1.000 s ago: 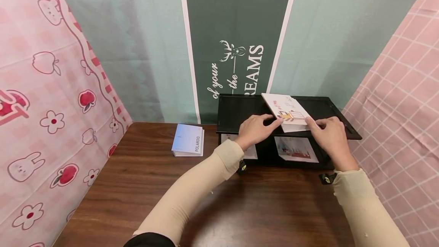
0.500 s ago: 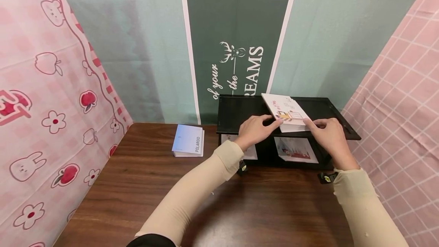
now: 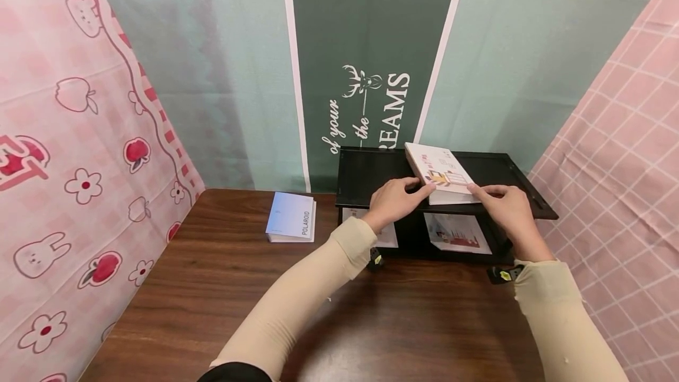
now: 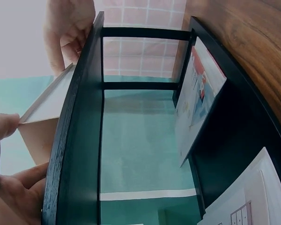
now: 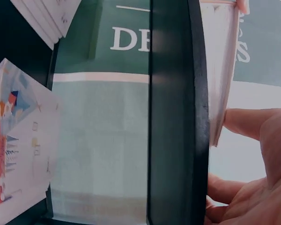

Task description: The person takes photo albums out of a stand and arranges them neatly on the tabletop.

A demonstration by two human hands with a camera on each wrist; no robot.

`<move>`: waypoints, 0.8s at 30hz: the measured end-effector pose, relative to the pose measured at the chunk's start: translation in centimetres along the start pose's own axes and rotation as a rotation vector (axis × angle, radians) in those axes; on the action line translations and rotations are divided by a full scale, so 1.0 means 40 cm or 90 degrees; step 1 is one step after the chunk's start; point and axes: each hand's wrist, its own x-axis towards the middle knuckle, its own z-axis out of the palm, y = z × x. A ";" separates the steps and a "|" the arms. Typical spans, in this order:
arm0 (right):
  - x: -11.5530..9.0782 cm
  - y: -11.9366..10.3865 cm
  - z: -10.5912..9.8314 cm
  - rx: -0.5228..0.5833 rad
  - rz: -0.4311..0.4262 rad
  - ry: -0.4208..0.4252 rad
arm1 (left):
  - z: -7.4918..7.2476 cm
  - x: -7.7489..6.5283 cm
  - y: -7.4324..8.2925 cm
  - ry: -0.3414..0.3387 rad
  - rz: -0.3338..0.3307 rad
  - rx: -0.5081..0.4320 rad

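A thick white photo album (image 3: 442,171) with a colourful drawing on its cover lies on the upper board of a black two-tier shelf (image 3: 368,173). My left hand (image 3: 394,202) holds its near left corner, thumb on the cover edge and fingers down along the side. At the near right corner, my right hand (image 3: 508,208) grips it with the thumb; the other fingers bend behind, partly hidden. From below, the right wrist view shows the album's page edges (image 5: 218,61) beyond the board. In the left wrist view its side (image 4: 40,136) shows between both hands.
On the lower tier sit an album with a red and blue picture (image 3: 458,233) and another white one (image 3: 389,237), partly behind my left wrist. A blue POLAROID album (image 3: 290,217) lies on the wooden table (image 3: 228,287) left of the shelf. Patterned cloths hang around.
The near end of the album has turned slightly left on the upper board, with my right thumb following its corner. My left hand stays nearly in place.
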 end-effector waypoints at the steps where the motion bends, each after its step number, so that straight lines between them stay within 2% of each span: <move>1: -0.001 -0.001 0.000 0.010 0.009 -0.002 | 0.000 0.000 0.000 0.001 -0.001 -0.006; 6: -0.006 -0.007 -0.001 0.049 0.036 -0.003 | 0.000 -0.001 -0.002 0.000 -0.001 -0.022; 11: -0.012 -0.018 0.000 0.074 0.054 0.001 | 0.000 0.002 -0.002 -0.003 -0.012 -0.013; 16: -0.021 -0.034 0.006 0.087 0.048 0.012 | -0.002 -0.003 -0.001 0.007 -0.019 -0.017; 24: -0.024 -0.051 0.022 0.099 0.023 0.028 | -0.005 -0.007 -0.015 0.015 -0.012 -0.069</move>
